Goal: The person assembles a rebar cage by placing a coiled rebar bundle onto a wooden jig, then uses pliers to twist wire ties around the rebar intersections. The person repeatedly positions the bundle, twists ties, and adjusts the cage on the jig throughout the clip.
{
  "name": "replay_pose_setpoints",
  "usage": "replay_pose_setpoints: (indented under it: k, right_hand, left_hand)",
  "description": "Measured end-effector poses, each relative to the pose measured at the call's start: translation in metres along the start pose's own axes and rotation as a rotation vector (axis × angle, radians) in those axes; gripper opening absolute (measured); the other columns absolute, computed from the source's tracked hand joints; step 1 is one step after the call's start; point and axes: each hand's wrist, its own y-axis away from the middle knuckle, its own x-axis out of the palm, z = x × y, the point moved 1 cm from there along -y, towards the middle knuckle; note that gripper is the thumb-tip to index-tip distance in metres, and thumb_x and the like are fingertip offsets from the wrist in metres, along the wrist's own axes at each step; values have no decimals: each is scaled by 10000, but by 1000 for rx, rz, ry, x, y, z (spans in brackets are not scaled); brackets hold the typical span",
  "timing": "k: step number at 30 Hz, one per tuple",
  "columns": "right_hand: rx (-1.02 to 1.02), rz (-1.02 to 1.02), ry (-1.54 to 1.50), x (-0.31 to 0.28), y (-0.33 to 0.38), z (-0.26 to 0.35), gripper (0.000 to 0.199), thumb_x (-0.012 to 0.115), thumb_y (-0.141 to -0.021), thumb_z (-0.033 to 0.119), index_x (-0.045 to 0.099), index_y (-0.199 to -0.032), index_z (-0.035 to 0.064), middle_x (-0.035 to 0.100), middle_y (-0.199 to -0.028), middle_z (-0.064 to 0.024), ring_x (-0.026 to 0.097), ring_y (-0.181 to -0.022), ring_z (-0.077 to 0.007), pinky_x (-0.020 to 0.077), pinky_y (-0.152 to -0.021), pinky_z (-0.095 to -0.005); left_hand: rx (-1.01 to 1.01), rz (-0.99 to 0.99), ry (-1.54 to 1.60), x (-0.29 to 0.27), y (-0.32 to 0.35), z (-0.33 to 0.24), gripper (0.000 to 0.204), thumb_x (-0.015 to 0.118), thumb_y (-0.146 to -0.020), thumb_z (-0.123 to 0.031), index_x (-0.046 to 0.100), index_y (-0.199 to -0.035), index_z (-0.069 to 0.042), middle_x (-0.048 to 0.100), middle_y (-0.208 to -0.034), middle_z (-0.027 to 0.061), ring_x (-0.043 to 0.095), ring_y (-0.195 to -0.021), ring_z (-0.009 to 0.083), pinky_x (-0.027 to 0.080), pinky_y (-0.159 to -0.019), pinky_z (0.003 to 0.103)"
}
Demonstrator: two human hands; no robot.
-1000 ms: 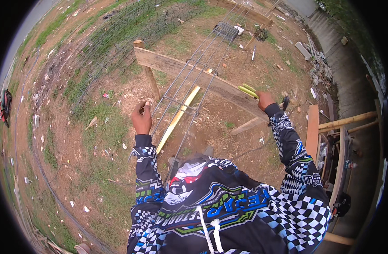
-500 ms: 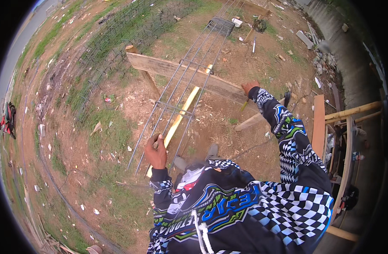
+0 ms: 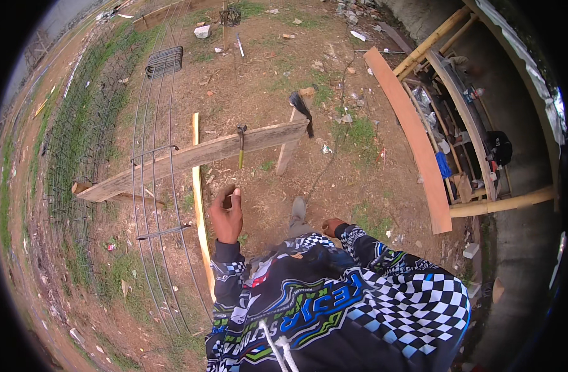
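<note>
Closest to me, at the waist, I have the right hand (image 3: 333,227) with its fingers curled in; the sleeve and the angle cover the palm, so I can't tell whether it grips anything. Farther left, the left hand (image 3: 227,214) is raised with fingers bent and the thumb near the forefinger, and I can't make out whether they meet or pinch something small. Just left of it runs a pale wood strip (image 3: 202,223), which I'd judge light, stiff along its length and splintery at the edges, best held mid-length. Left again is the steel bar cage (image 3: 163,232), its long rods laid across the plank (image 3: 271,136); I'd expect it to be heavy and springy, with rough bars, better lifted at two cross ties than by one rod. Farther out from the left hand, and apart from it, the hand tool (image 3: 241,155) hangs on that plank, dark head at the upper edge, yellow-green handles pointing down toward me. I'd count it small but dense, rigid and hardly fragile, the handles perhaps a little slick; I'd take both handles low, around their middle, and lift the head clear of the edge.
</note>
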Motion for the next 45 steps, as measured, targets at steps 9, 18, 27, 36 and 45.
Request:
replay_pose_setpoints:
  k: [9,18,27,36,45]
  right_hand:
    - [178,175,-1142,86,11,-312,288,586,-871,53,637,-1155,48,697,-937,-146,687,-754,-306,557,-642,-436]
    - [458,-363,-1112,-114,-36,-326,324,612,-816,63,646,-1135,24,692,-933,-135,669,-753,-208,530,-602,-326]
    - [146,-275,-828,-278,-166,-317,340,598,-826,62,643,-1161,28,700,-929,-126,674,-751,-186,514,-624,-309]
    - [169,24,-571,-392,-324,-342,339,641,-841,65,626,-1175,9,704,-835,-149,667,-603,-204,466,-464,-292]
    - [-397,406,-740,-566,-357,-33,543,548,-950,516,639,-981,-18,696,-840,-126,691,-714,-211,564,-623,-318]
  left_hand:
    - [330,-119,-236,221,-192,-41,422,604,-928,-357,672,-1077,32,702,-899,209,679,-788,365,531,-733,411]
    - [-17,-283,-63,251,-198,-16,320,595,-940,-286,705,-903,12,591,-662,24,517,-618,103,398,-576,301]
    - [-190,-294,320,246,-204,-55,291,597,-949,-262,698,-891,6,698,-872,82,644,-821,160,481,-805,300]
    - [509,-914,941,127,-195,-169,260,505,-1010,-245,484,-791,-106,495,-680,5,458,-524,105,442,-506,302]
    - [1085,-1613,-471,147,-238,-271,500,403,-1022,-469,453,-729,-68,553,-708,98,436,-480,135,436,-498,294]
